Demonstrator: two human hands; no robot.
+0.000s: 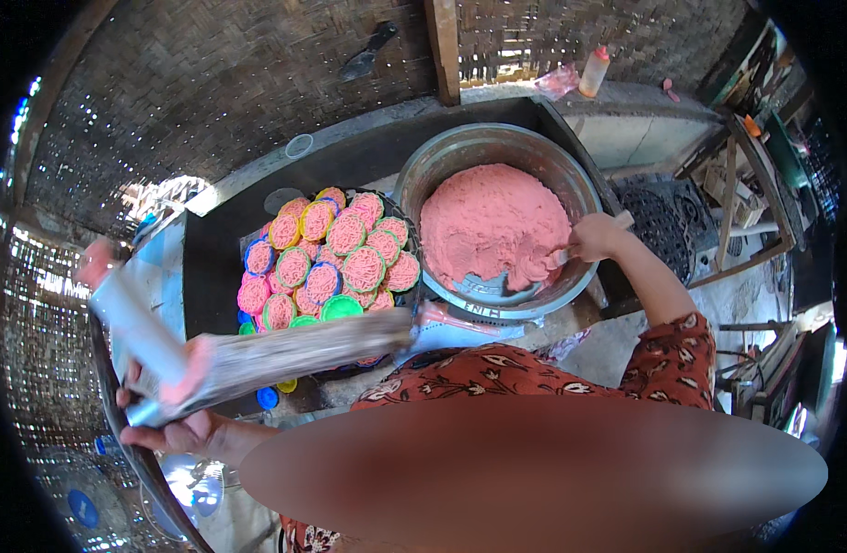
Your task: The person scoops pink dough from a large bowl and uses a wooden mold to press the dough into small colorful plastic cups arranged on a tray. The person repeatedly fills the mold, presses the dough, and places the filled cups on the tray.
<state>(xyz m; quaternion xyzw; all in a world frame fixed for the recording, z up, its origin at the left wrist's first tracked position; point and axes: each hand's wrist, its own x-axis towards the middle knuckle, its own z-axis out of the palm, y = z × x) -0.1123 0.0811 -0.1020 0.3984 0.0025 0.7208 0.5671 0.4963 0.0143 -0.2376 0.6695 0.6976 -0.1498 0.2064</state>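
My left hand (193,435) grips a wooden press (304,350) at its lower left end, by a metal cylinder; a pale tube (138,323) with pink at both ends lies blurred across it. My right hand (591,237) holds a pale-handled scoop (619,221), its end in the pink dough (488,221) inside a large grey basin (433,147). Between my hands, small round molds (364,269) in several colours, filled with pink noodle-like dough, are piled on a dark tray, partly hidden by the press.
A dark trough (216,267) surrounds tray and basin. Woven walls (119,111) rise behind and left. A bottle (594,72) and pink bag (557,81) sit on the back ledge. At right stand a black perforated crate (663,212) and a wooden frame (729,194).
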